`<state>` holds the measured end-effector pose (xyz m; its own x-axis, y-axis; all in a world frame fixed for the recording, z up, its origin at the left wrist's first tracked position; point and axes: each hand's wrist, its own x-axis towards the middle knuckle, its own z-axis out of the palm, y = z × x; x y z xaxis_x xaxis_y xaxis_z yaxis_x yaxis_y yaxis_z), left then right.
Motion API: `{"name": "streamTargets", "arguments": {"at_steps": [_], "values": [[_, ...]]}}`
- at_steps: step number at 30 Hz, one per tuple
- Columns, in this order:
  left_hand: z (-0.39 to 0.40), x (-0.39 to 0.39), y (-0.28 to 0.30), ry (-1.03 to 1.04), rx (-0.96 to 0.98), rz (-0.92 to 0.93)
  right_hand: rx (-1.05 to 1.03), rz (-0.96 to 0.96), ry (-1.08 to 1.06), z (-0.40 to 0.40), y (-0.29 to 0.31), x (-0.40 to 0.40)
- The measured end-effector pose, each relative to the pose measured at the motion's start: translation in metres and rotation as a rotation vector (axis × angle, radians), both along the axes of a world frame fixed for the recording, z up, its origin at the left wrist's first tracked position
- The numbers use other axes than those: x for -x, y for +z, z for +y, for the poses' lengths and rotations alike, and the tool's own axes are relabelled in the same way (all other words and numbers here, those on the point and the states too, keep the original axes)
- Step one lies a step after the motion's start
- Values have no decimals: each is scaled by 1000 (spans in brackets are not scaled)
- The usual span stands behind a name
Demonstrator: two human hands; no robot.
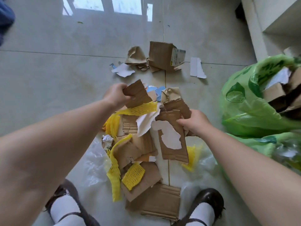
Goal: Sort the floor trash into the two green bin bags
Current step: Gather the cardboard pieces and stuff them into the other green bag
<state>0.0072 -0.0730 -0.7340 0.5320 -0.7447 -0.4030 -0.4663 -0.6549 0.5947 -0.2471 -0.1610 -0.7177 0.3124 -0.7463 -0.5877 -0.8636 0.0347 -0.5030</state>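
Roughly halfway, I'd guess. The left hand (116, 95) is gripping a torn cardboard piece (138, 93) at the far edge of the pile, and the right hand (194, 122) is clamped on a stack of brown cardboard strips (172, 136), the top one with its white facing half peeled off.

What looks done: the upper green bag (247, 101) on the right is open and already has cardboard and some white paper in it. The lower green bag (268, 144), nearer the person's right arm, seems to hold clear plastic, though it's blurry so I can't be sure.

What's left is plenty. The main heap on the floor (40, 79) between the shoes still mixes cardboard with yellow foam netting (132, 176), clear plastic film (95, 162) on the left, and a crumpled white wad (107, 138). Farther off sit a squashed box (166, 56) with a label, a crumpled brown paper piece (136, 56), and a few white paper scraps (197, 67), none of them touched yet.
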Motion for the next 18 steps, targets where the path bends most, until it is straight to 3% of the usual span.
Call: {"name": "streamTargets", "arguments": {"at_steps": [5,10,14,18], "values": [[17,-10,32,97,109,-23,222,-64,-137,3,30,4],[36,-22,54,265,167,-58,295,-161,-341,-4,46,4],[41,-37,43,521,249,221,222,-328,-631,-20,41,-6],[41,-49,11,637,185,479,55,-500,-891,-36,17,-24]]}}
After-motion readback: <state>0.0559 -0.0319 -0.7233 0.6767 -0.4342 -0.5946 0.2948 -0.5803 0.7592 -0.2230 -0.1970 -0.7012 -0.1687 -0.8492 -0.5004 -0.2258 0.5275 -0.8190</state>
